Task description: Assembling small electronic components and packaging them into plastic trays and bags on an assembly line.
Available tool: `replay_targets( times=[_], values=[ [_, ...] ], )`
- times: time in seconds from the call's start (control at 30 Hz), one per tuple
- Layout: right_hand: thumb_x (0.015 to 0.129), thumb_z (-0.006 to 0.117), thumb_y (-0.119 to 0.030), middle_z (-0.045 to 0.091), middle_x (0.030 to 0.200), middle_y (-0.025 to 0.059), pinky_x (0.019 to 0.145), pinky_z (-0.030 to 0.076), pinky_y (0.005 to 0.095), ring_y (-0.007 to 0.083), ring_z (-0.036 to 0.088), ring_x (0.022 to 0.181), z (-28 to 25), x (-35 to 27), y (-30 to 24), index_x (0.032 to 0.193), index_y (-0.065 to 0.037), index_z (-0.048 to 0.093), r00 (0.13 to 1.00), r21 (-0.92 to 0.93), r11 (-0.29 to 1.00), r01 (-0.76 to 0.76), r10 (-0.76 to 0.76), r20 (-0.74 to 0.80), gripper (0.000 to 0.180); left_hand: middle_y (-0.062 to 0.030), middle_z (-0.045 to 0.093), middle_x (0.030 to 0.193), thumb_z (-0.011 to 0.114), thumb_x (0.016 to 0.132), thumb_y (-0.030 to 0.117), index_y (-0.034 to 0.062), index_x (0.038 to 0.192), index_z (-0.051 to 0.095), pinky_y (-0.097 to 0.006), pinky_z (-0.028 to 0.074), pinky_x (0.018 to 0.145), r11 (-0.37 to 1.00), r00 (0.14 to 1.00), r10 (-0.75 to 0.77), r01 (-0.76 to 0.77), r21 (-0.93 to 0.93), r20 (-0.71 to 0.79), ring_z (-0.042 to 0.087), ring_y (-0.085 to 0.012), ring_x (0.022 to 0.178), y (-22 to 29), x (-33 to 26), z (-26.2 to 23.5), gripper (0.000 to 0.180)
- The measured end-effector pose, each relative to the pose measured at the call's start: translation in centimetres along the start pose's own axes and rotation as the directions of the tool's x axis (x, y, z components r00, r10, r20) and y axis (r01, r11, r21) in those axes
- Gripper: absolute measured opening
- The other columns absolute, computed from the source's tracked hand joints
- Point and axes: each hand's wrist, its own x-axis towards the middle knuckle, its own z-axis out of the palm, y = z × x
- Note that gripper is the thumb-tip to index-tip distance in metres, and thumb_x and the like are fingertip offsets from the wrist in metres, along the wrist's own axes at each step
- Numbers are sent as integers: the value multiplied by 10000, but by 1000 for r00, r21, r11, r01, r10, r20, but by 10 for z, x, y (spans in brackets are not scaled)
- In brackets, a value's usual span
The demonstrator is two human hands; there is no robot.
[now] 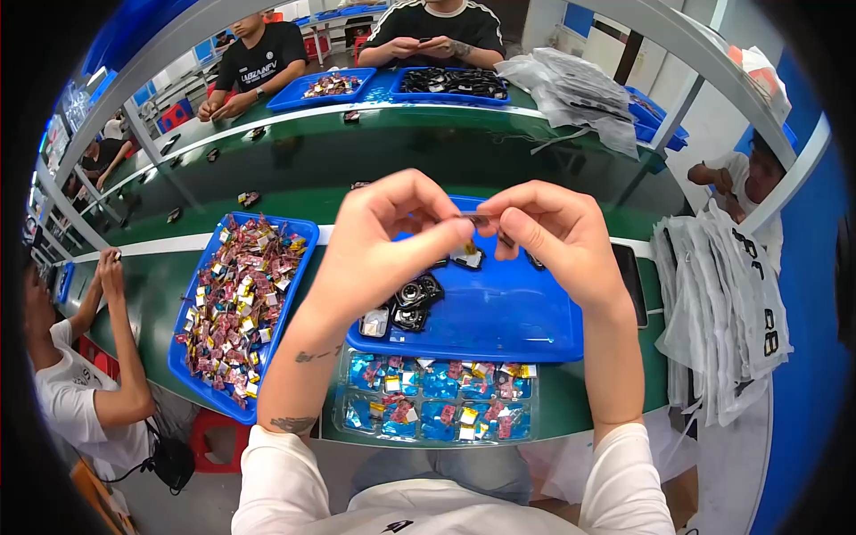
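Note:
Above a blue tray (pixel 473 334), my left hand (pixel 392 236) and my right hand (pixel 557 241) meet fingertip to fingertip. Both are closed in a pinch on a small dark part (pixel 477 219), whose exact kind is too small and covered to tell. A bit of yellow shows under my left thumb. In the tray lie several black round-faced housings (pixel 417 294), beside a white-and-black piece (pixel 374 322). Another such piece (pixel 467 259) is under my hands. In front of the tray, a clear compartment tray (pixel 432 435) holds small pink boards with white and yellow pieces over blue.
A blue tray (pixel 314 234) heaped with small pink-and-white circuit boards stands to my left. Stacked white plastic bags (pixel 722 312) hang at the right. A green conveyor (pixel 312 169) with scattered small parts runs beyond; coworkers sit across and at both sides. Metal frame bars arch overhead.

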Motion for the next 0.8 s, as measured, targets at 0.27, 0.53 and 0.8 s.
replay_targets(
  times=[0.27,0.53,0.8],
  values=[
    [824,666,-40,671,874,69,715,508,228,96,623,791,-2,1,-3,948,33,669,987,-140,990,27,-48,-151,144,-54,647,828,692,807,72,17,872,552,-215,496,687,989,999,-32,31,-143,-3,621,-96,752,4,0,-2,164],
    [819,658,-13,671,880,74,739,517,235,107,630,802,4,1,2,939,32,668,985,-70,992,102,-111,-135,128,-44,638,838,683,808,59,-20,924,630,-206,480,695,982,978,-173,181,-59,118,598,-83,772,6,-1,1,150],
    [775,640,90,642,938,84,767,524,259,136,626,865,5,3,12,923,34,654,933,-101,938,331,-342,-115,159,-30,642,792,679,829,118,-20,851,664,-214,448,670,967,970,-221,232,-106,106,564,-66,724,3,0,0,140]
  ],
)
